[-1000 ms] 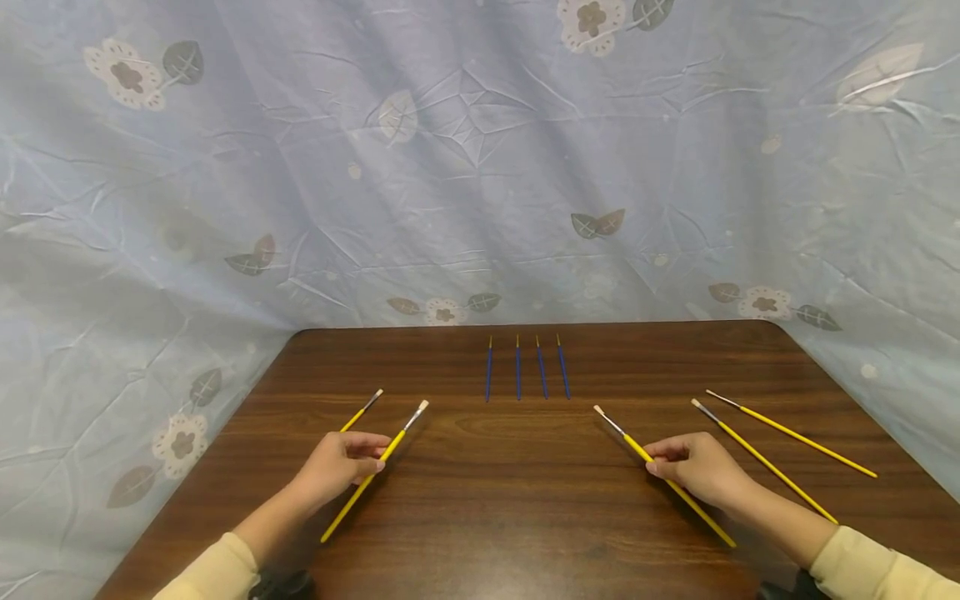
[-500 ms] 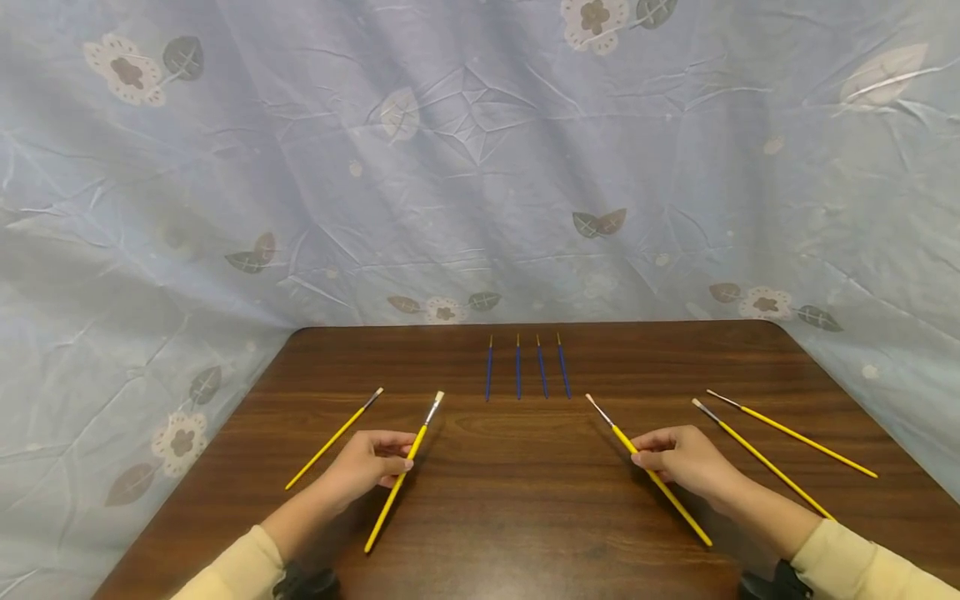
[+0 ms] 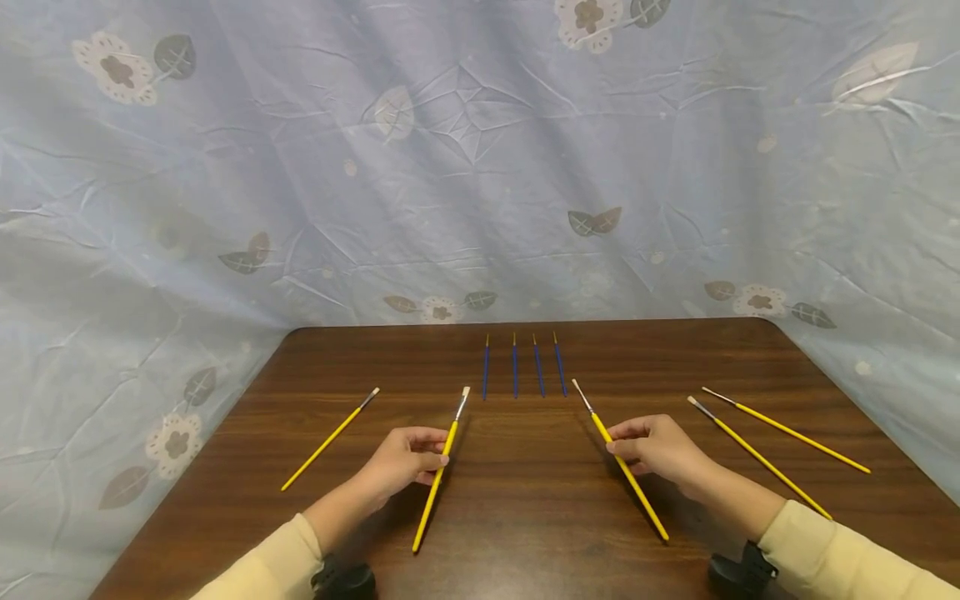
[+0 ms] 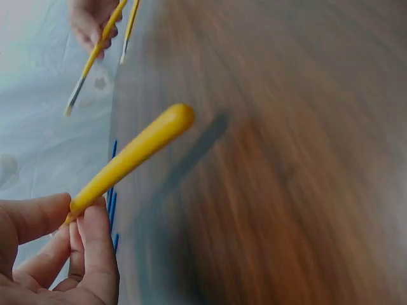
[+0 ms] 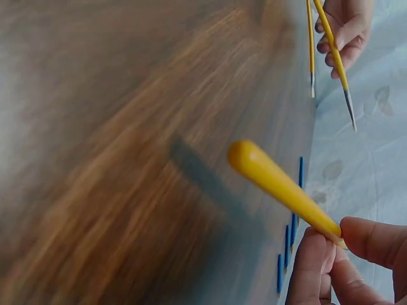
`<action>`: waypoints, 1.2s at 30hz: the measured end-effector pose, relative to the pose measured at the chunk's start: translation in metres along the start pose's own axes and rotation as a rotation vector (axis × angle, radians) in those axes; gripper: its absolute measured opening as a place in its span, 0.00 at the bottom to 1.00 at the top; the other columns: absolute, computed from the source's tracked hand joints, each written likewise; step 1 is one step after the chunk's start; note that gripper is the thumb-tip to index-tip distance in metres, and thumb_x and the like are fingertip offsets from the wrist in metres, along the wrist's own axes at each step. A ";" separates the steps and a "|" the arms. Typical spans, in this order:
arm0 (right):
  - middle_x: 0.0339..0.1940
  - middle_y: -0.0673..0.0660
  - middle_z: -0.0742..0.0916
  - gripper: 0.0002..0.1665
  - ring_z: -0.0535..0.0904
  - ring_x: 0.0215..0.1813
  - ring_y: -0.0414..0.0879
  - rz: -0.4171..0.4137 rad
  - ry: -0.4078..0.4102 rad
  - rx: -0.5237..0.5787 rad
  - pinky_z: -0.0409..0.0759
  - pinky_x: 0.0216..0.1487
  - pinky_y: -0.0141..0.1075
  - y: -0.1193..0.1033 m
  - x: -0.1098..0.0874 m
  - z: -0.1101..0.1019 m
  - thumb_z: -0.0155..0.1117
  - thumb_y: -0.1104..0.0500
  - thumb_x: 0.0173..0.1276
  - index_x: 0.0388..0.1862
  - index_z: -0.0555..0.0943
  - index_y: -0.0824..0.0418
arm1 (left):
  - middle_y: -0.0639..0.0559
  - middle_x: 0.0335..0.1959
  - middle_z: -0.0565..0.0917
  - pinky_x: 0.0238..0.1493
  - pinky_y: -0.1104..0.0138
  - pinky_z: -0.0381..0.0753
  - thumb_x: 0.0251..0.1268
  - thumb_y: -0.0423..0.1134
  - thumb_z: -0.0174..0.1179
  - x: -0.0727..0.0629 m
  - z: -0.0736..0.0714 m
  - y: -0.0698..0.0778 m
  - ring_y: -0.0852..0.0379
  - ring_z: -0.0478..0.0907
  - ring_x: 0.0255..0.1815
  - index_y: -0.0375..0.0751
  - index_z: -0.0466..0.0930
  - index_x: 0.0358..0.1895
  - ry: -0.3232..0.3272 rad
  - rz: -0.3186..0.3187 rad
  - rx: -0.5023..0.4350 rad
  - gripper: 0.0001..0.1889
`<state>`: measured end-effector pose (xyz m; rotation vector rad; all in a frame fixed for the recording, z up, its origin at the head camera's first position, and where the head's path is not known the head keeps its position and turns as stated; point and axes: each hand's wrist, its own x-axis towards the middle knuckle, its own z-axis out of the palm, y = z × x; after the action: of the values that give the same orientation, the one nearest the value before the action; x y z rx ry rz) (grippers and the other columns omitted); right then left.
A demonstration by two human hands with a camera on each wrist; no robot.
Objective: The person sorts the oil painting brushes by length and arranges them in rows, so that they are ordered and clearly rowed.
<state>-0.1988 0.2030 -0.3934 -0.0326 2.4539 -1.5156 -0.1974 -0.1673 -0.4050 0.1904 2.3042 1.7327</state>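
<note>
My left hand [image 3: 405, 462] pinches a yellow-handled paintbrush [image 3: 430, 508] between thumb and fingers, bristles pointing away from me. Likewise my right hand [image 3: 656, 448] pinches another yellow paintbrush [image 3: 637, 492], its bristle end leaning toward the middle. Both brushes are raised over the wooden table [image 3: 525, 492]. In the left wrist view the rounded handle end [image 4: 175, 117] juts past the fingers above its shadow. The right wrist view shows the other brush's handle end [image 5: 245, 155] in the same way, with a shadow on the wood below.
Several thin blue brushes [image 3: 515, 371] lie in a row at the table's far side. A yellow brush [image 3: 330, 439] rests at the left. Two more yellow brushes, an inner one [image 3: 757, 456] and an outer one [image 3: 798, 433], lie at the right. A patterned cloth [image 3: 465, 167] hangs behind.
Both hands have moved inward with their paintbrushes, the left one to the right and the right one to the left. The yellow brush lying at the left is now fully uncovered.
</note>
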 end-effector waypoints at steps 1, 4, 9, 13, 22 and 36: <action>0.45 0.58 0.85 0.22 0.81 0.47 0.52 -0.004 -0.003 0.007 0.85 0.42 0.44 -0.001 0.001 0.002 0.68 0.59 0.65 0.54 0.79 0.71 | 0.39 0.45 0.81 0.37 0.59 0.86 0.62 0.26 0.62 0.001 0.003 0.001 0.51 0.81 0.40 0.23 0.75 0.57 -0.001 -0.002 -0.009 0.20; 0.45 0.58 0.85 0.22 0.82 0.47 0.53 -0.007 -0.007 0.028 0.85 0.42 0.45 -0.003 0.004 0.007 0.67 0.60 0.65 0.54 0.79 0.72 | 0.39 0.44 0.81 0.36 0.59 0.87 0.63 0.25 0.61 0.004 0.012 0.004 0.51 0.81 0.39 0.23 0.75 0.57 -0.008 -0.002 -0.035 0.19; 0.46 0.60 0.85 0.22 0.82 0.49 0.55 -0.015 -0.018 0.054 0.85 0.42 0.47 -0.005 0.009 0.015 0.67 0.61 0.65 0.54 0.78 0.73 | 0.43 0.41 0.80 0.34 0.61 0.86 0.63 0.27 0.62 0.010 0.026 0.009 0.55 0.80 0.36 0.26 0.75 0.58 -0.021 -0.001 -0.061 0.20; 0.44 0.59 0.85 0.20 0.82 0.46 0.54 -0.003 -0.014 0.090 0.86 0.41 0.45 -0.009 0.012 0.023 0.67 0.62 0.65 0.53 0.79 0.73 | 0.45 0.39 0.79 0.31 0.61 0.86 0.61 0.28 0.64 0.014 0.035 0.012 0.56 0.79 0.34 0.27 0.75 0.58 -0.021 -0.005 -0.079 0.21; 0.39 0.61 0.83 0.18 0.80 0.38 0.50 0.006 -0.035 0.157 0.86 0.37 0.40 -0.017 0.015 0.037 0.64 0.67 0.66 0.51 0.78 0.77 | 0.45 0.38 0.78 0.28 0.61 0.87 0.59 0.27 0.66 0.021 0.052 0.016 0.56 0.79 0.31 0.27 0.76 0.56 -0.020 -0.029 -0.139 0.21; 0.40 0.63 0.83 0.16 0.81 0.38 0.50 0.020 -0.063 0.196 0.87 0.37 0.41 -0.020 0.017 0.053 0.62 0.69 0.67 0.52 0.77 0.77 | 0.42 0.37 0.79 0.26 0.60 0.87 0.58 0.24 0.66 0.029 0.071 0.014 0.55 0.81 0.30 0.23 0.74 0.56 -0.019 -0.008 -0.139 0.22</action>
<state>-0.2054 0.1447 -0.4020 -0.0192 2.2406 -1.7117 -0.2062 -0.0901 -0.4132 0.1700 2.1585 1.8700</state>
